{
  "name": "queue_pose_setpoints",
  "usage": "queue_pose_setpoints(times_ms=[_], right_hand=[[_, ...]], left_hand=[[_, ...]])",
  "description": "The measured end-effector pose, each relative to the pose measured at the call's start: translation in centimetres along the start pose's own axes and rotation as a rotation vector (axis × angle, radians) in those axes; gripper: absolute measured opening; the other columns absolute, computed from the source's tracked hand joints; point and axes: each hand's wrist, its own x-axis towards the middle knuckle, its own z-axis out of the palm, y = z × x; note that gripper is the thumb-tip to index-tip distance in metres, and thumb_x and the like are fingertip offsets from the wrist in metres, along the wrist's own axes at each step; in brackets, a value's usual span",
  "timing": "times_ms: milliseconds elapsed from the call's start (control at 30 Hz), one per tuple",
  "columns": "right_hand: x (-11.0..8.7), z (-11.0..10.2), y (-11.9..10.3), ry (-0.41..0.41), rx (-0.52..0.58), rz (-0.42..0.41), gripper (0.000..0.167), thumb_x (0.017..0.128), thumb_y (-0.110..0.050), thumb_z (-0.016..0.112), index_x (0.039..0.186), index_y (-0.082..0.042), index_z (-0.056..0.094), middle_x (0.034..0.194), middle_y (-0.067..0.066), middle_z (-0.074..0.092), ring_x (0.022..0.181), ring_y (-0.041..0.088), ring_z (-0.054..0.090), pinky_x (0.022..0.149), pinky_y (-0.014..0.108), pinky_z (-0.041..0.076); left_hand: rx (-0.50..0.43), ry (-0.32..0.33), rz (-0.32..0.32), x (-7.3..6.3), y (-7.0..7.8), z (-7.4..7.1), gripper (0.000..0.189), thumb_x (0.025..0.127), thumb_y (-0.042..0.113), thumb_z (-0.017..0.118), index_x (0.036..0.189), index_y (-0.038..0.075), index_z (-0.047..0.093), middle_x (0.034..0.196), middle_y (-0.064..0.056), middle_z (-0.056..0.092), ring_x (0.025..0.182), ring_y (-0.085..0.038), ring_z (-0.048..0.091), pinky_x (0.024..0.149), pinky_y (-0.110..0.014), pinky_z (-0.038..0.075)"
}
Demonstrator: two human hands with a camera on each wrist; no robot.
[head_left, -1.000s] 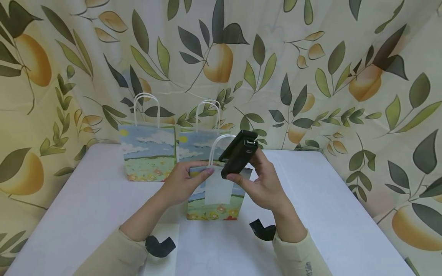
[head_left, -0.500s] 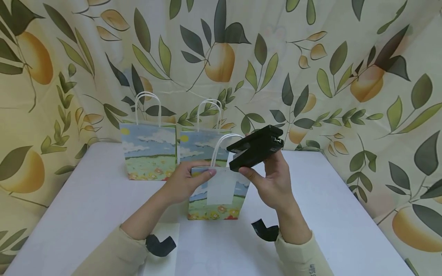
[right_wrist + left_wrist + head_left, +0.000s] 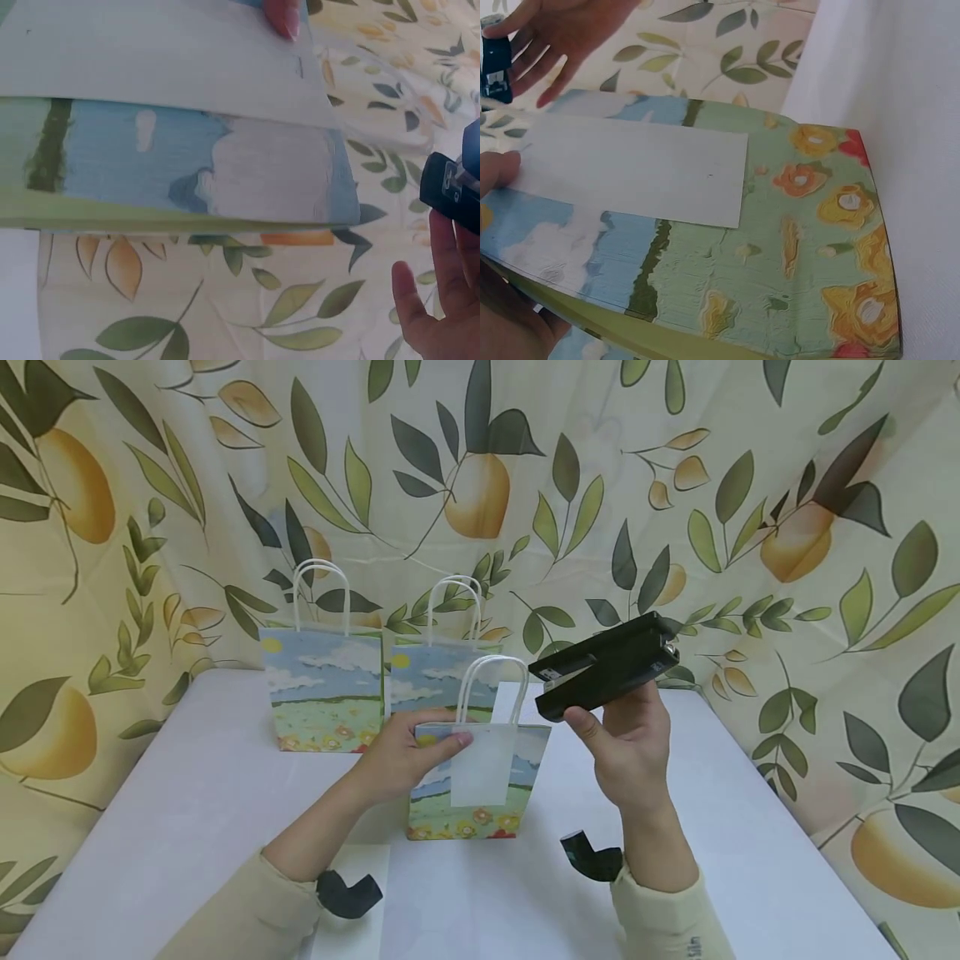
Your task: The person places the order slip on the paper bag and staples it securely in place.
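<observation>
My left hand (image 3: 393,758) grips a small paper gift bag (image 3: 465,824) by its upper left edge, thumb on the front. The bag has a sky-and-flowers print and white handles (image 3: 462,689). A blank white card (image 3: 482,770) lies flat on its front; in the right wrist view a small staple-like mark shows near the card's top edge. My right hand (image 3: 636,747) holds a black stapler (image 3: 607,667) up to the right of the bag, apart from it. The stapler's arms stand parted at the front. In the left wrist view the stapler (image 3: 495,64) is partly cut off.
Two similar bags stand upright at the back of the white table (image 3: 712,827): one at left (image 3: 322,693) and one in the middle (image 3: 420,681), partly covered by the held bag. A pale sheet (image 3: 360,868) lies by the left forearm. A fruit-print cloth (image 3: 570,527) hangs behind.
My right hand has moved the stapler rightward and away from the bag's top edge, turning it more level. The card and both handles now show more fully. The left hand keeps its grip.
</observation>
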Motion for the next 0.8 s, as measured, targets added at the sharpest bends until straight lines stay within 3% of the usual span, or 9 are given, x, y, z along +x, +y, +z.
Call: queue_pose_setpoints(times_ms=[300,500,667,800], right_hand=[[0.2,-1.4,0.1,0.040,-0.022,0.029,0.053,0.086,-0.013,0.084,0.130,0.003,0.058,0.117,0.004,0.071,0.114,0.019,0.067,0.118,0.038,0.041],[0.1,-2.2,0.6,0.062,-0.079,0.090,0.054,0.088,-0.005,0.082,0.135,0.001,0.056,0.122,0.004,0.069,0.117,0.019,0.067,0.117,0.033,0.042],[0.1,-3.0,1.2,0.062,-0.170,0.169,0.057,0.089,0.006,0.076,0.142,0.000,0.054,0.127,0.004,0.066,0.122,0.020,0.065,0.116,0.029,0.043],[0.1,-3.6,1.8,0.054,-0.244,0.287,0.059,0.092,0.011,0.069,0.146,-0.004,0.052,0.130,0.003,0.064,0.125,0.020,0.061,0.114,0.030,0.043]], left_hand=[[-0.020,0.002,-0.023,-0.1,0.0,0.2,0.022,0.103,0.022,0.066,0.121,0.013,0.076,0.125,-0.004,0.075,0.112,-0.019,0.072,0.090,-0.038,0.061],[-0.032,0.001,-0.028,-0.1,0.1,0.3,0.023,0.103,0.022,0.066,0.121,0.013,0.076,0.125,-0.005,0.074,0.113,-0.019,0.072,0.091,-0.038,0.061],[-0.020,0.005,-0.008,0.0,0.0,0.3,0.022,0.103,0.021,0.067,0.120,0.013,0.077,0.124,-0.005,0.074,0.116,-0.019,0.070,0.095,-0.039,0.059],[-0.009,0.010,-0.010,0.0,0.1,0.2,0.021,0.102,0.021,0.068,0.119,0.013,0.077,0.124,-0.004,0.075,0.114,-0.019,0.070,0.094,-0.040,0.059]])
